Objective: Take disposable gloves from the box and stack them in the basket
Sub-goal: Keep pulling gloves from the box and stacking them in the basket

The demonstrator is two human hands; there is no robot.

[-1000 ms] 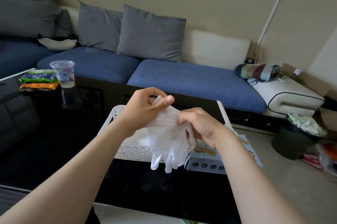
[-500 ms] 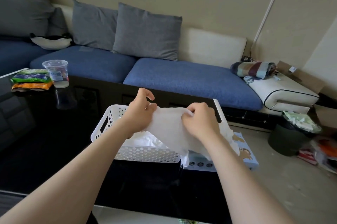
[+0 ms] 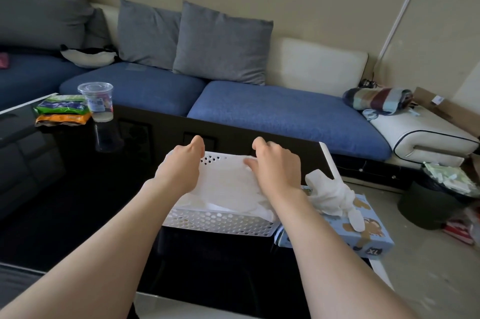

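White glove (image 3: 225, 184) lies flat in the basket (image 3: 220, 223) near the table's (image 3: 78, 201) right edge. Right hand (image 3: 278, 166) pinches its far corner, fingers curled. Left hand (image 3: 181, 165) at its left side, grip hidden, can't tell. Glove box (image 3: 368, 234) just right of the basket.

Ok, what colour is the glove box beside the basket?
The glove box is light blue with brown cartoon prints; head view.

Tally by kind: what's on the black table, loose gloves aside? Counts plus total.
White perforated plastic basket: 1
Blue cardboard glove box: 1
Clear plastic cup with lid: 1
Snack packets, green and orange: 2
Total: 5
White disposable gloves lie heaped in the basket and bunch out of the box; too crumpled to count.
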